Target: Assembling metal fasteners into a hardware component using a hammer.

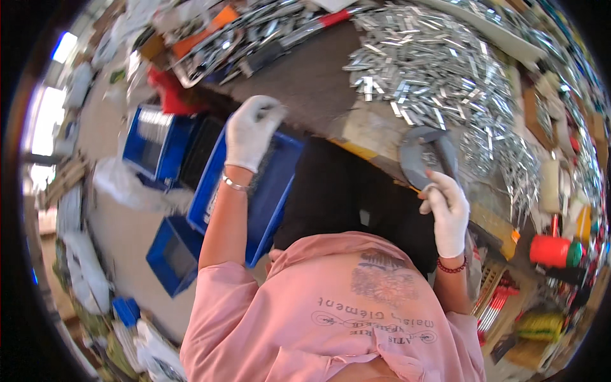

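Note:
My left hand (250, 134), in a white glove, is raised over a blue plastic bin (270, 197) beside the bench edge. Its fingers curl toward the thumb in a pinch, and anything between them is too small to make out. My right hand (447, 213), also gloved in white with a bare fingertip showing, is at the bench's front edge. Its fingers are bent together next to a grey round dish-like piece (412, 159); whether they grip something there is not clear. Beyond it lies a large heap of small shiny metal pieces (433, 70) on the bench.
Blue bins (172, 254) stand on the floor at left, one beside a red cloth-like item (172, 92). More metal parts (267, 32) pile up at the far left of the bench. A red and green cylinder (554, 251) sits at right, near cardboard boxes (540, 118).

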The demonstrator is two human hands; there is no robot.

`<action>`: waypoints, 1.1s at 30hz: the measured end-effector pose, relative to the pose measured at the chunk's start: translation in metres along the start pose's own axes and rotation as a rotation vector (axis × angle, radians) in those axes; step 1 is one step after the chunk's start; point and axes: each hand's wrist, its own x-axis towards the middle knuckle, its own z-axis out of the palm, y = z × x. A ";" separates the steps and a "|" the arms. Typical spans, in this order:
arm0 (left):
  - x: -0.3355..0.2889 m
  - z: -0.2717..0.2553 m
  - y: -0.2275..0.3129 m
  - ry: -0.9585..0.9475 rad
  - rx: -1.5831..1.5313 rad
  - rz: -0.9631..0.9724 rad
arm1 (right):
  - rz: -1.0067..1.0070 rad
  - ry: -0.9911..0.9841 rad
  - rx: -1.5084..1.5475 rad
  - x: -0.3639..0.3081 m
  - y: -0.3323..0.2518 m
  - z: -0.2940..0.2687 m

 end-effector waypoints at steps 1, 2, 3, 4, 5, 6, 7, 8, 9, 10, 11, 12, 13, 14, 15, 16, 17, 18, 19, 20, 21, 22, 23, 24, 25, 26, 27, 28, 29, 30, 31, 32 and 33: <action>0.008 0.022 0.015 -0.056 -0.073 0.032 | -0.002 0.005 -0.013 -0.005 -0.007 0.000; 0.025 0.038 0.052 -0.183 -0.195 -0.087 | 0.015 0.030 -0.021 -0.011 -0.010 -0.004; 0.038 0.059 0.049 -0.186 -0.028 0.120 | 0.025 0.024 -0.025 -0.015 -0.014 -0.006; 0.046 0.075 0.047 -0.224 -0.045 0.095 | 0.026 0.030 -0.036 -0.019 -0.016 -0.009; 0.059 0.093 0.059 -0.280 -0.073 0.082 | 0.026 0.072 -0.036 -0.024 -0.016 -0.014; 0.070 0.107 0.057 -0.285 -0.043 0.067 | 0.041 0.083 -0.026 -0.026 -0.017 -0.019; 0.077 0.120 0.056 -0.287 -0.047 0.082 | 0.055 0.092 -0.015 -0.029 -0.017 -0.023; 0.084 0.132 0.063 -0.320 0.070 0.064 | 0.082 0.113 0.001 -0.033 -0.018 -0.028; 0.088 0.142 0.069 -0.351 0.187 0.046 | 0.081 0.135 0.004 -0.035 -0.018 -0.031; 0.089 0.145 0.070 -0.360 0.178 0.064 | 0.088 0.132 -0.009 -0.037 -0.018 -0.034; 0.089 0.146 0.076 -0.371 0.160 0.069 | 0.107 0.152 -0.021 -0.041 -0.017 -0.040; 0.088 0.143 0.083 -0.385 0.140 0.079 | 0.093 0.149 -0.034 -0.044 -0.014 -0.045; 0.087 0.139 0.089 -0.406 0.114 0.094 | 0.083 0.154 -0.050 -0.046 -0.010 -0.048; 0.085 0.132 0.094 -0.424 0.091 0.100 | 0.085 0.113 -0.090 -0.047 -0.008 -0.052; 0.084 0.130 0.096 -0.425 0.073 0.149 | 0.071 0.119 -0.115 -0.048 -0.007 -0.055; 0.081 0.123 0.095 -0.443 0.065 0.197 | 0.082 0.114 -0.115 -0.048 -0.004 -0.058; 0.076 0.116 0.089 -0.409 0.020 0.270 | 0.090 0.114 -0.119 -0.048 -0.006 -0.060; 0.073 0.110 0.089 -0.458 -0.022 0.237 | 0.050 0.126 -0.147 -0.048 -0.006 -0.064; 0.074 0.107 0.084 -0.472 -0.026 0.258 | 0.008 0.135 -0.172 -0.049 -0.008 -0.068; 0.072 0.109 0.082 -0.508 -0.021 0.267 | -0.113 0.209 -0.321 -0.048 -0.006 -0.075; 0.069 0.103 0.084 -0.541 0.010 0.268 | -0.160 0.293 -0.429 -0.044 -0.005 -0.088; 0.065 0.099 0.086 -0.536 0.010 0.334 | -0.293 0.387 -0.639 -0.037 0.004 -0.105; 0.061 0.094 0.090 -0.550 0.024 0.318 | -0.191 0.467 -0.733 -0.034 0.004 -0.116; 0.055 0.090 0.097 -0.562 0.038 0.295 | -0.216 0.541 -0.882 -0.027 0.010 -0.130; 0.051 0.085 0.108 -0.593 0.007 0.216 | -0.190 0.592 -0.999 -0.018 0.013 -0.142; 0.047 0.081 0.109 -0.588 0.019 0.207 | -0.251 0.619 -1.107 -0.008 0.019 -0.152; 0.043 0.078 0.106 -0.548 0.015 0.255 | -0.278 0.620 -1.263 0.004 0.025 -0.160; 0.040 0.073 0.105 -0.508 0.017 0.301 | -0.278 0.593 -1.366 0.014 0.030 -0.168; 0.037 0.070 0.114 -0.475 0.001 0.313 | -0.174 0.527 -1.506 0.025 0.043 -0.180; 0.033 0.066 0.121 -0.459 -0.032 0.266 | -0.199 0.465 -1.580 0.032 0.048 -0.189; 0.032 0.063 0.129 -0.465 -0.035 0.230 | -0.163 0.437 -1.625 0.033 0.043 -0.190; 0.030 0.060 0.134 -0.470 -0.051 0.206 | -0.135 0.392 -1.717 0.035 0.031 -0.191; 0.028 0.057 0.137 -0.465 -0.055 0.230 | -0.226 0.390 -1.588 0.033 0.036 -0.199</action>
